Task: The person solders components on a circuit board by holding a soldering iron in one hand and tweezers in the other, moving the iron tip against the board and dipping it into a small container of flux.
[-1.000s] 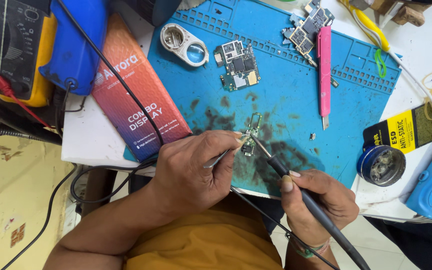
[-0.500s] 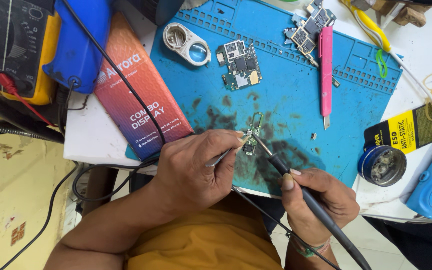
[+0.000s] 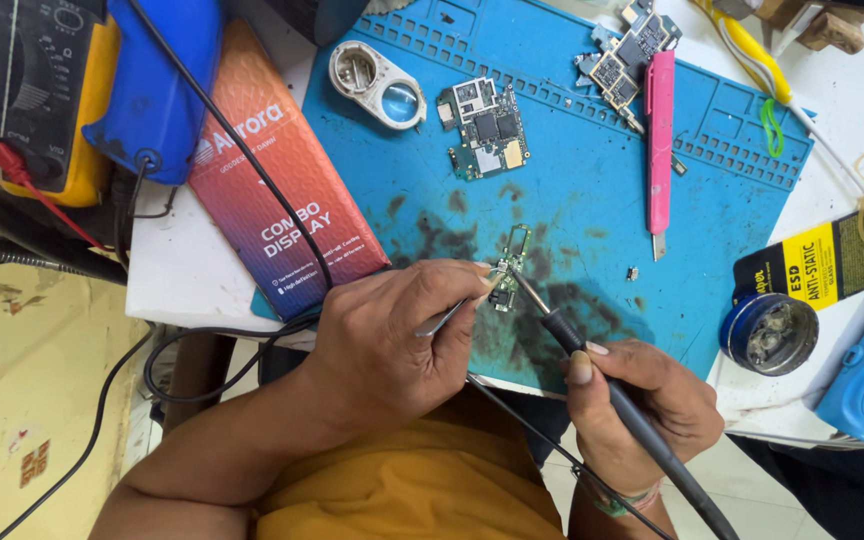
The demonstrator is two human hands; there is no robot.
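A small green circuit board (image 3: pixel 513 258) lies on the stained blue work mat (image 3: pixel 592 190). My left hand (image 3: pixel 392 340) pinches metal tweezers (image 3: pixel 457 312) whose tips rest at the board's near end. My right hand (image 3: pixel 642 400) grips a black soldering iron (image 3: pixel 592 375) like a pen. Its thin tip touches the board at the same spot as the tweezers. The iron's cable runs down past my wrist.
On the mat lie a larger phone board (image 3: pixel 482 125), another board (image 3: pixel 624 55), a pink knife (image 3: pixel 660 135) and a magnifier loupe (image 3: pixel 380 82). An orange-red box (image 3: pixel 277 190), a yellow multimeter (image 3: pixel 37 90) and a blue tool (image 3: pixel 157 85) sit left. A round tin (image 3: pixel 767 333) sits right.
Both hands hold their places at the small board. The view has shifted only slightly.
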